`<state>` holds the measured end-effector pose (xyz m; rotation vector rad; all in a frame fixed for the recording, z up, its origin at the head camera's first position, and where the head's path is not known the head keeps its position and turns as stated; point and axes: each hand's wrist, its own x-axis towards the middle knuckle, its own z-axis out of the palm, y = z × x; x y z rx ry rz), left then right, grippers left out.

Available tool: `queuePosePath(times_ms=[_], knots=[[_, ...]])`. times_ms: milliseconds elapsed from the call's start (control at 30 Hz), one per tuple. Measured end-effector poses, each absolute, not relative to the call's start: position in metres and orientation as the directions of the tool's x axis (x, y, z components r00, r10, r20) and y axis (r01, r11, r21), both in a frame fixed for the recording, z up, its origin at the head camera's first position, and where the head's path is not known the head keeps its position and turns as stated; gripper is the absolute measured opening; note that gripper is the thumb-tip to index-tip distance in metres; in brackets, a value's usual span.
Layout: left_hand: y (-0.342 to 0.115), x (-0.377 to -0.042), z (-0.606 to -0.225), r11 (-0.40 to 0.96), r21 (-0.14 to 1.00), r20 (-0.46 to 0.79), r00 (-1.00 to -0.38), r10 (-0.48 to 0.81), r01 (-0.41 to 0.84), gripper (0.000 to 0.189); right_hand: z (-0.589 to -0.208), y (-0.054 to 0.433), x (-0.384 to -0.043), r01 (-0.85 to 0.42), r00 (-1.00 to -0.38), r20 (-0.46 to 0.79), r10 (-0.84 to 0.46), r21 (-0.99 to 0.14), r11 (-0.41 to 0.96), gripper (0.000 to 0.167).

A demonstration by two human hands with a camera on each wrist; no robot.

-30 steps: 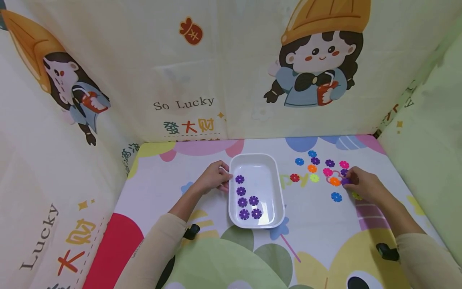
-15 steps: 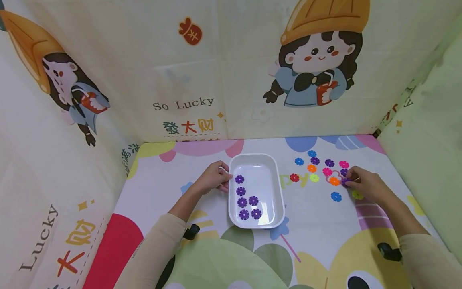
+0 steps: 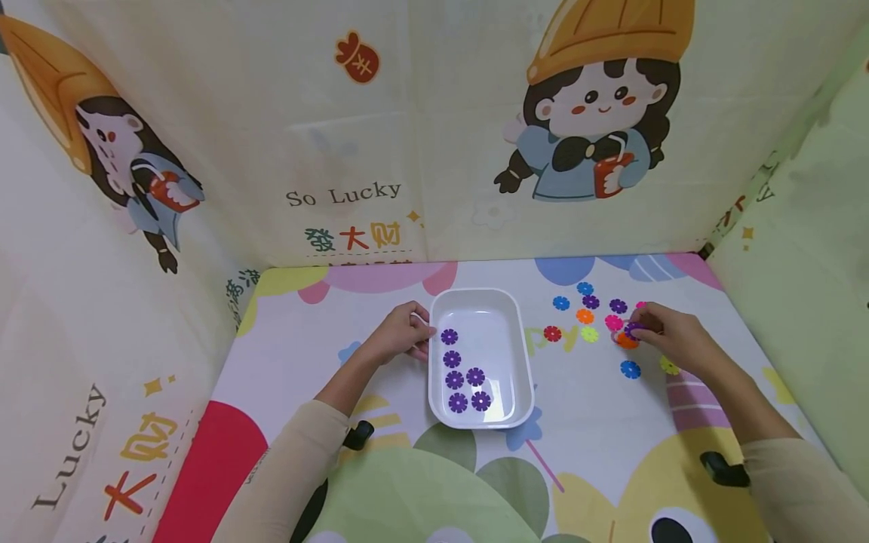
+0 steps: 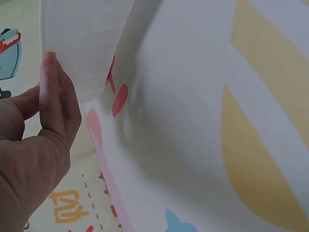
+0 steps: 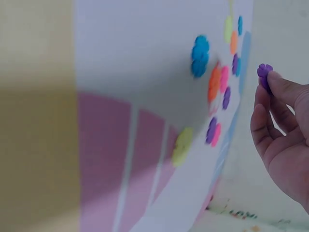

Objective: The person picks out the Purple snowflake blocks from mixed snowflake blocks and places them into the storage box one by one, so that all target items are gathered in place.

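A white rectangular tray (image 3: pixel 502 343) holds several purple flower-shaped pieces (image 3: pixel 454 380) with toothed edges, most of them along its left side. My left hand (image 3: pixel 402 334) grips the tray's left rim; the left wrist view shows its fingers against the tray's outer wall (image 4: pixel 82 48). To the right, my right hand (image 3: pixel 682 341) pinches a purple flower-shaped piece (image 5: pixel 264 73) between thumb and fingertips, held up off the tabletop. In the head view it overlaps an orange piece (image 3: pixel 626 342) lying below. A pink piece (image 3: pixel 641 305) is partly hidden by the fingers.
Around the right hand lie more loose flower-shaped pieces: a red one (image 3: pixel 553 333), a blue one (image 3: pixel 630 369), a yellow-green one (image 3: pixel 669 365) and several others. The printed tabletop (image 3: pixel 380 302) meets a cartoon-patterned cloth wall (image 3: pixel 448 188) at the back.
My right hand has lifted the purple piece from the tabletop and moved it slightly left. The left hand and the tray stay in place.
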<state>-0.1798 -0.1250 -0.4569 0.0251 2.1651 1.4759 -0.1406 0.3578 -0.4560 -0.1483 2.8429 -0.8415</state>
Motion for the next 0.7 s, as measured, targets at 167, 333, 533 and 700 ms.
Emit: queuePosePath(times_ms=[167,333,533,700], knots=[[-0.125,-0.18,-0.457,0.404,0.876,-0.4,-0.866,0.299,-0.265,0.029,-0.448,0.337,-0.146,-0.085,-0.975,-0.125,-0.184,-0.553,0.829,0.022],[-0.125,-0.179,-0.456,0.407,0.873,-0.404,-0.866,0.294,-0.268,0.029,-0.44,0.315,-0.148,-0.145,-0.965,-0.095,-0.245,-0.582,0.8,0.02],[-0.125,-0.18,-0.457,0.4,0.876,-0.402,-0.868,0.291,-0.271,0.029,-0.432,0.287,-0.152,-0.217,-0.949,-0.055,-0.311,-0.603,0.768,0.019],[-0.125,-0.18,-0.458,0.404,0.875,-0.4,-0.869,0.29,-0.268,0.029,-0.428,0.265,-0.157,-0.277,-0.934,-0.023,-0.355,-0.581,0.765,0.02]])
